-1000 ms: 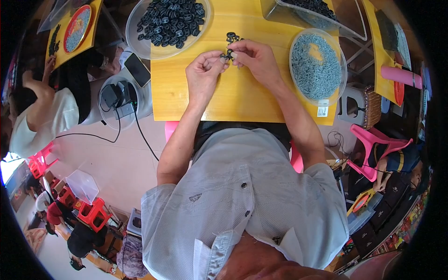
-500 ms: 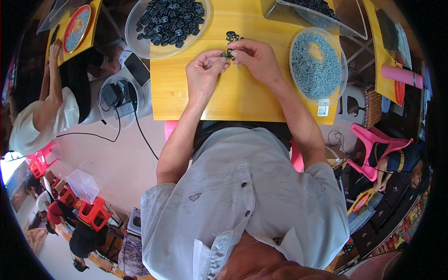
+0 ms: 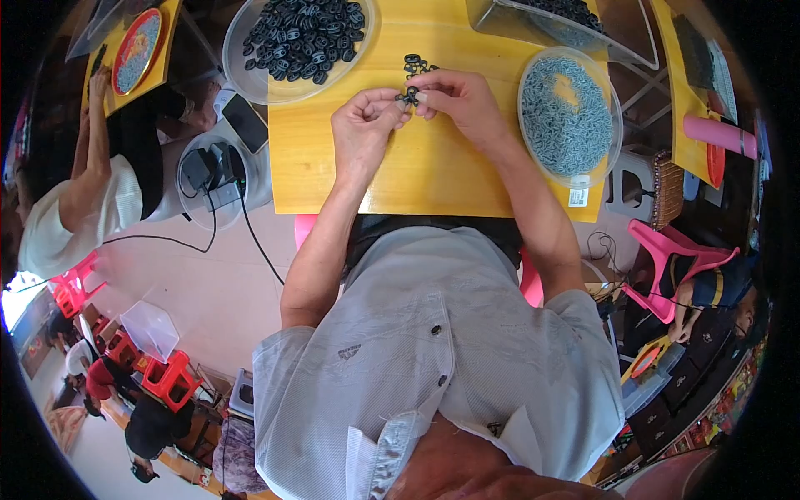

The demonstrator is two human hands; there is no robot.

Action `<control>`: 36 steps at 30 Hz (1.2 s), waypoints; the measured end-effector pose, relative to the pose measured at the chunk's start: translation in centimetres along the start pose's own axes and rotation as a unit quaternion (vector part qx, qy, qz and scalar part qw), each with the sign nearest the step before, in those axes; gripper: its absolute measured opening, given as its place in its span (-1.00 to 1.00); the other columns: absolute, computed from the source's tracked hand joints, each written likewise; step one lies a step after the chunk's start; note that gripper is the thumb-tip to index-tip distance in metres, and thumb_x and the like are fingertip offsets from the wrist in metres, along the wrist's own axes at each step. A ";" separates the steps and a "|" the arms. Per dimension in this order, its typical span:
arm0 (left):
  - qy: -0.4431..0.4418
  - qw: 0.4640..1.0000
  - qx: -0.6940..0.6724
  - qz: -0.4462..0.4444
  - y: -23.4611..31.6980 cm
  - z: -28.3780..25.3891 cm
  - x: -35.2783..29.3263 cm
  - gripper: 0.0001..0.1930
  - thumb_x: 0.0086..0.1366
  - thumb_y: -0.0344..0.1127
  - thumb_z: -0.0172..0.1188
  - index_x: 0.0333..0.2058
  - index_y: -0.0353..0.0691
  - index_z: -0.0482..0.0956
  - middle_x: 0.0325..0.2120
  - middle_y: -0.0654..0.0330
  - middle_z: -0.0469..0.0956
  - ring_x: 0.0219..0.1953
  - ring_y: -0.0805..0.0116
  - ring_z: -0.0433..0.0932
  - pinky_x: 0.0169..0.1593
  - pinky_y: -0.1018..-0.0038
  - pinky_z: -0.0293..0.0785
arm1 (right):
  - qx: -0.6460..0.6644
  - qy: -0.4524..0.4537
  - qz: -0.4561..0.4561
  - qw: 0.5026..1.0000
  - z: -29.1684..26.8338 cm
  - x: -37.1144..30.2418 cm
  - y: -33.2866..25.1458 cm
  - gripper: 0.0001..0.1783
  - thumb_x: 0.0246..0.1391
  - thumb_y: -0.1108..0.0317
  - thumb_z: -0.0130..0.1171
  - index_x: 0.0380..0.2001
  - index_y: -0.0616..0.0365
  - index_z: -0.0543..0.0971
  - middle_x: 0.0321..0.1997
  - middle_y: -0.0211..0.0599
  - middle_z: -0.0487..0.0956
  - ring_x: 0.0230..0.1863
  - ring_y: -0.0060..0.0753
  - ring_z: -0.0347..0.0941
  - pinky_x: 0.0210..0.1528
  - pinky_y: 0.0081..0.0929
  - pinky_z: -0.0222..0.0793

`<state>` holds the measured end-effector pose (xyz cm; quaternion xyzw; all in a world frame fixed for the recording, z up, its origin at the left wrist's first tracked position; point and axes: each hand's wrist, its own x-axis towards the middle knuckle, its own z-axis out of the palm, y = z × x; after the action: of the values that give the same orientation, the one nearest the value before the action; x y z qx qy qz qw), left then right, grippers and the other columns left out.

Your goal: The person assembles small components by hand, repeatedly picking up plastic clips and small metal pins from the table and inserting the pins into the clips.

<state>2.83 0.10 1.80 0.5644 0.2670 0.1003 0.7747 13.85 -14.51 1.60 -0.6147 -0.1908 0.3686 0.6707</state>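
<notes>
I have both hands close together over the yellow table (image 3: 317,171), fingertips nearly meeting. The left hand (image 3: 362,127) pinches a small black part (image 3: 412,96) between thumb and fingers, and the right hand (image 3: 463,106) grips it from the other side, so both are clamped on that one piece. The fingers cover much of it, and I cannot make out its exact shape.

Just beyond the right fingertips I see a little cluster of loose black pieces (image 3: 412,62) lying on the table. Off to the left, at the far edge, a clear round tub (image 3: 239,77) holds a heap of black oval pieces (image 3: 310,40). On the right, another clear tub (image 3: 616,137) carries silver screw-like bits (image 3: 565,129), with a white label (image 3: 579,197) by its near rim. Behind that I get a clear box (image 3: 504,27) with more dark pieces inside.

Left of the table lie a phone (image 3: 247,125) and black adapters (image 3: 198,171).
</notes>
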 end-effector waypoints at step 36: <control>-0.009 1.000 -0.005 0.002 -0.2 0.2 0.2 -0.84 0.27 -0.56 0.22 -0.18 -0.47 0.61 -0.39 0.14 0.67 -0.37 0.51 0.62 -0.25 0.62 0.52 | 0.005 0.030 -0.016 0.999 0.5 0.0 0.5 -0.78 0.13 0.57 0.18 -0.13 0.33 0.60 -0.33 -0.33 0.63 -0.37 -0.57 0.54 -0.27 -0.60 0.48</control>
<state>3.03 0.00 1.62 0.5616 0.2585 0.0987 0.7798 13.37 -14.24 1.18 -0.6192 -0.1784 0.3406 0.6846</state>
